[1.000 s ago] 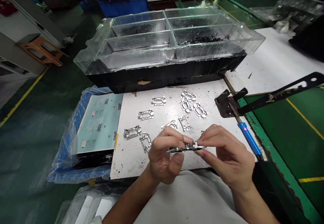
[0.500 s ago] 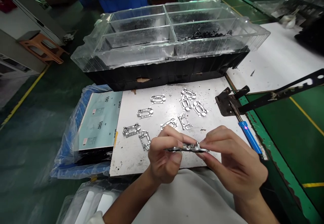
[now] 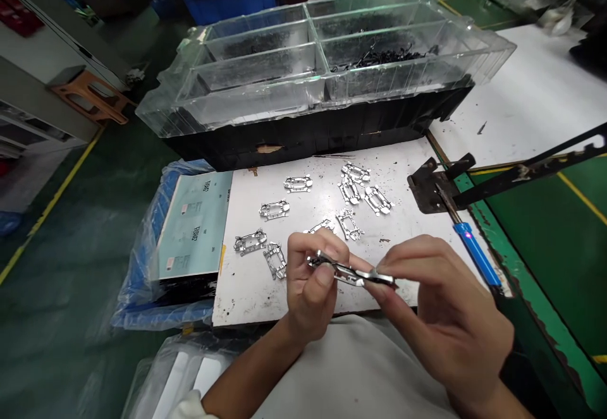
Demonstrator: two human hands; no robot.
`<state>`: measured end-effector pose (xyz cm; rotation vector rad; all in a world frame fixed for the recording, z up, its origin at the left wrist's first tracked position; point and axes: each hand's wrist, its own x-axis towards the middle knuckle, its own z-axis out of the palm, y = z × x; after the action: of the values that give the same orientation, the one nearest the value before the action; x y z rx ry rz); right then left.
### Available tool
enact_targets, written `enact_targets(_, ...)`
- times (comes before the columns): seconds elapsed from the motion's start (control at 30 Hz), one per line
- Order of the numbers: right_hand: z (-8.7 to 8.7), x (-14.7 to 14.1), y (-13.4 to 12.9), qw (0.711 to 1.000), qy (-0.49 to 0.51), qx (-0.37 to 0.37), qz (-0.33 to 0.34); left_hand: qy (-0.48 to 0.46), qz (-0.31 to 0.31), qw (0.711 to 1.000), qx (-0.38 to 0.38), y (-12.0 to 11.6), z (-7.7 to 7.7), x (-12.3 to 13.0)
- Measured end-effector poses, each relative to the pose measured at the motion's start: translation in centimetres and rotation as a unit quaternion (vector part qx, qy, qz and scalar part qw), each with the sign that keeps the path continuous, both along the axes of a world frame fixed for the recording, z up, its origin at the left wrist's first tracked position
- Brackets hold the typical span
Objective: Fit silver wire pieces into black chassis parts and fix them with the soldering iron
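Carefully, left hand (image 3: 310, 286) and right hand (image 3: 443, 305) pinch stamped metal frame (image 3: 353, 275) between fingertips, both grips closed, above near part of white board (image 3: 246, 292); steady 2-handed pinch suits such small, thin part.

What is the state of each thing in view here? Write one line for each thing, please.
Shiny stamped metal frame, held tilted between both hands.
Left bare hand, pinching the frame.
Right bare hand, pinching the frame.
Clear plastic divided tray, black scraps inside.
Blue-handled tool, small light lit.
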<state>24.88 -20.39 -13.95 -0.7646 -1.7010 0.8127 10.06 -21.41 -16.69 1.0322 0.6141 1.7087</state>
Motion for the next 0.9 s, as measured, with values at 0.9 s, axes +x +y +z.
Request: enact_targets(0.9, -2.5, -1.0, 1.8, 0.981, 0.179, -0.08, 0.0, 0.105, 0.059, 0.992, 0.049, -0.2, 1.1, -1.1)
